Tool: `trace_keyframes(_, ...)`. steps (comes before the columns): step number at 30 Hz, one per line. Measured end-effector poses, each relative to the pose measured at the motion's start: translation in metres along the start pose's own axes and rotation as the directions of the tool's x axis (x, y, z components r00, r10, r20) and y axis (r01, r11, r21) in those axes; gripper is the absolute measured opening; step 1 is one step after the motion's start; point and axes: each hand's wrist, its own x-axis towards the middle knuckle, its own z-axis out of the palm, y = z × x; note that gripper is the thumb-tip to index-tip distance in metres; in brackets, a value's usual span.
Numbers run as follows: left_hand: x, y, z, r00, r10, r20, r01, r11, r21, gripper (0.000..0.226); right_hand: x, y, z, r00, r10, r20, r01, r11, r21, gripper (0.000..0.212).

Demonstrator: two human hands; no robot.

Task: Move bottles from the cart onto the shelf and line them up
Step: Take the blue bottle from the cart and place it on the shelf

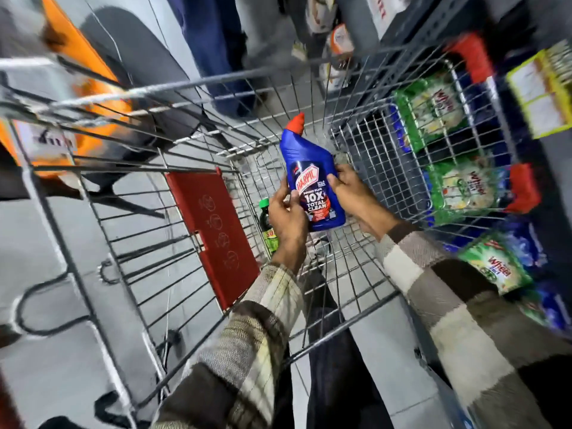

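A blue cleaner bottle [311,178] with a red angled cap and a dark label is held upright above the wire cart [368,150]. My left hand [286,215] grips its lower left side and my right hand [349,193] grips its lower right side. Down in the cart, left of my left hand, stands a dark green bottle [267,224] with a green cap, partly hidden by my hand. The shelf [532,187] runs along the right side of the cart.
The shelf on the right holds green detergent packets [433,109] behind wire fronts with red clips [523,187]. A red flap [213,230] hangs inside the cart's near-left side. An orange object [83,75] sits to the far left. Grey floor lies beneath.
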Motion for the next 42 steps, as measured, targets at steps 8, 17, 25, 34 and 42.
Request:
trace_keyframes(8,-0.113,0.13,-0.052,0.912,0.292,0.286,-0.283,0.956,-0.075,0.027,-0.148,-0.089,-0.043,0.949,-0.242,-0.203,0.292,0.917,0.272,0.014)
trace_keyframes(17,-0.228,0.213,-0.101,0.62,0.587,0.52,-0.593,0.785,-0.178,0.031,-0.304,-0.127,-0.07,0.814,-0.383,-0.438,0.559,0.721,0.409,0.016)
trace_keyframes(25,-0.276,0.214,-0.075,0.428,0.546,0.72,-0.677,0.722,-0.146,0.019,-0.356,-0.092,-0.09,0.684,-0.247,-0.687,0.621,0.691,0.369,0.013)
trace_keyframes(34,-0.351,0.154,-0.001,0.22,0.322,0.921,-0.768,0.639,-0.04,0.034,-0.389,0.0,-0.122,0.395,0.13,-0.909,0.554,0.756,0.349,0.02)
trace_keyframes(42,-0.444,0.058,0.096,0.083,0.064,0.994,-0.809,0.587,0.03,0.025,-0.435,0.125,-0.195,0.183,0.309,-0.933,0.532,0.767,0.358,0.04)
